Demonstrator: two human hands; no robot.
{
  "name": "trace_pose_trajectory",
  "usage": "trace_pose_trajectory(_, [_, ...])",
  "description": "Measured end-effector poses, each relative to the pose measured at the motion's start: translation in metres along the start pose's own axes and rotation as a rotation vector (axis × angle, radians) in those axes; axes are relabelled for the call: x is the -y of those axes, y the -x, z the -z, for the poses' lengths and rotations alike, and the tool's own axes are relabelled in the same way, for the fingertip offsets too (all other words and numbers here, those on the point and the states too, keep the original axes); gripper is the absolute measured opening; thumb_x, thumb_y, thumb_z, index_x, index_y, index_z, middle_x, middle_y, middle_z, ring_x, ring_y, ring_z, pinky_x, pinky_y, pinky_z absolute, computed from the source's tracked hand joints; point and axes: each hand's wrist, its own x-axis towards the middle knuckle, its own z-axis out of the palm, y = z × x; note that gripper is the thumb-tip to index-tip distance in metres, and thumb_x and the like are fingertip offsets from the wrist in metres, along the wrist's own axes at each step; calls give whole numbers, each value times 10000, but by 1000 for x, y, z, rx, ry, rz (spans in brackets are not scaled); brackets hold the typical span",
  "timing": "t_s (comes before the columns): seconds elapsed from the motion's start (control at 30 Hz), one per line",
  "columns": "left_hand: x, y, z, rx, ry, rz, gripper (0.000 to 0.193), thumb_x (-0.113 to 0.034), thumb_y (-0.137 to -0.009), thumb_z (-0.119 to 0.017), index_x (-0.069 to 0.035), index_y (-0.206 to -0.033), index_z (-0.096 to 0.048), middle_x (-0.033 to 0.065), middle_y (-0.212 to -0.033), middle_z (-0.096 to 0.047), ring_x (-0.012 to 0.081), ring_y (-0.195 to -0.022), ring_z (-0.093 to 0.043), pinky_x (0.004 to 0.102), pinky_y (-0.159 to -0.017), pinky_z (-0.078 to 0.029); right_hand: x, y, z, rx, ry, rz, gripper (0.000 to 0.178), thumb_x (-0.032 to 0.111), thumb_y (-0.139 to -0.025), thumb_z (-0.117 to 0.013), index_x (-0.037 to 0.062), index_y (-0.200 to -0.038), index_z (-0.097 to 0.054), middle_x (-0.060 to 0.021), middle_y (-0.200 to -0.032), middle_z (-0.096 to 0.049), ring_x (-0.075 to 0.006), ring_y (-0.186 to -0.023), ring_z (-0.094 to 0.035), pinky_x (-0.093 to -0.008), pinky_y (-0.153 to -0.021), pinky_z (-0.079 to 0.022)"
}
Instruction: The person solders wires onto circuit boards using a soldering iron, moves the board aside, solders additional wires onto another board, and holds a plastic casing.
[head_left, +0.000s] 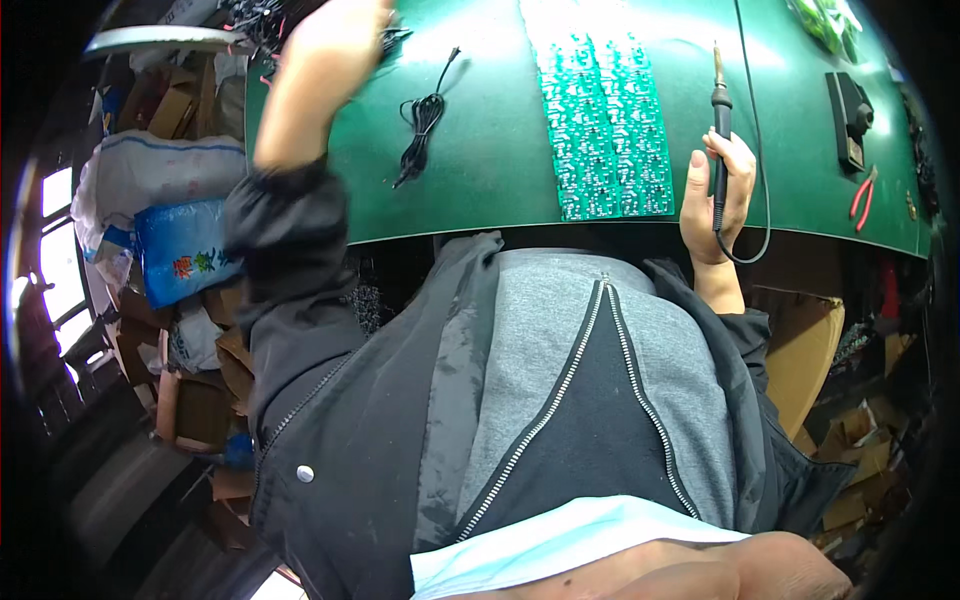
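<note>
My right hand (732, 190) is closed around the black handle of a soldering iron (721, 130), whose metal tip points to the far side of the bench. Its cord loops down below the hand and back up. My left hand (335, 45) reaches to the far left, beside a heap of black cables (265, 22). Motion smears it, so its fingers cannot be made out. Between my hands lies a panel of green circuit boards (605, 130) dotted with small parts. To its left rests a bundled black cable (424, 125) with one end stretched out.
The green bench top (480, 190) carries red-handled pliers (863, 198) and a black soldering-iron stand (850, 120) at the right. A green clump (828, 28) sits at the far right. Left of the bench are a blue-and-white sack (180, 250) and cardboard boxes (195, 410).
</note>
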Motion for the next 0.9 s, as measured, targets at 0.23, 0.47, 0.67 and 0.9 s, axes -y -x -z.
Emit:
trace_pose_trajectory(0.23, [-84, -23, -74, -82, 594, 506, 212, -104, -979, -556, 14, -1092, -690, 171, -1055, -722, 331, -894, -685, 458, -847, -536, -6, 5, -3, -39, 7, -66, 262, 52, -961, -680, 29, -1212, -610, -175, -1174, -624, -284, -1029, -628, -388, -914, -519])
trace_pose_trajectory(0.47, [-64, 21, -52, 46, 1758, 867, 276, -245, -1044, -564, -1, -1035, -694, 144, -984, -727, 276, -950, -728, 380, -886, -569, 2, 4, -2, -6, 40, -35, 282, 36, -968, -667, 33, -1242, -601, -151, -1179, -626, -259, -1031, -623, -373, -909, -523])
trace_pose_trajectory(0.67, [-11, 44, 83, -285, 1371, 1032, 172, -151, -1061, -465, -47, -988, -580, 11, -750, -511, 143, -681, -541, 345, -721, -550, -2, 5, -5, -15, 8, -44, 287, 35, -973, -660, 38, -1254, -597, -142, -1187, -622, -247, -1035, -617, -371, -934, -511])
trace_pose_trajectory(0.9, [37, 72, -51, 411, 258, 674, 319, -134, -936, -555, -8, -1211, -655, 206, -1145, -710, 346, -1118, -678, 431, -1007, -522, -2, 2, -6, 16, 53, 1, 272, 67, -975, -668, 40, -1237, -601, -150, -1181, -621, -255, -1030, -623, -376, -920, -514])
